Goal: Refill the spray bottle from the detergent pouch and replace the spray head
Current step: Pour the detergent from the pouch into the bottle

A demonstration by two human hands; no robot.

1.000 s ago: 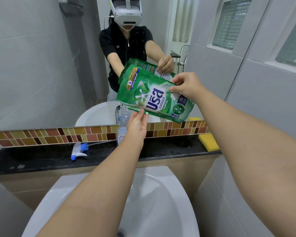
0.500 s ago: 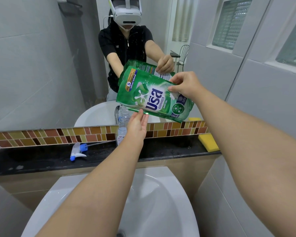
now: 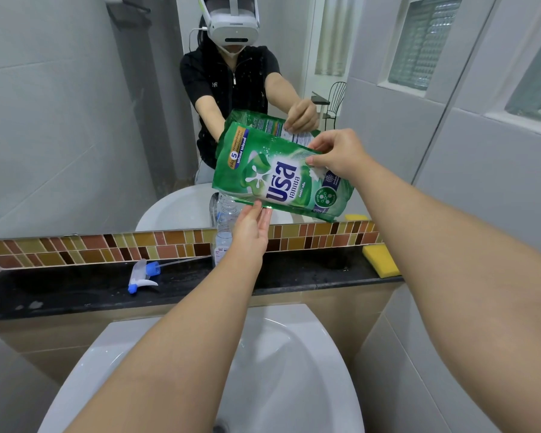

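A green detergent pouch [image 3: 275, 176] hangs tilted over the black ledge, its left lower corner just above the open neck of a clear spray bottle [image 3: 224, 226]. My right hand [image 3: 338, 156] pinches the pouch's upper right edge. My left hand [image 3: 252, 228] supports the pouch's bottom edge with its fingertips and hides part of the bottle. The bottle stands upright on the ledge with no head on it. The white and blue spray head [image 3: 142, 275] lies on its side on the ledge to the left, its thin tube pointing right.
A black stone ledge [image 3: 75, 289] runs under a mosaic tile strip and a mirror that reflects a person and the pouch. A yellow sponge [image 3: 380, 259] sits at the ledge's right end. A white basin [image 3: 281, 370] lies below my arms.
The pouch has tipped a little more, its left end lower toward the bottle neck. Both hands keep the same hold.
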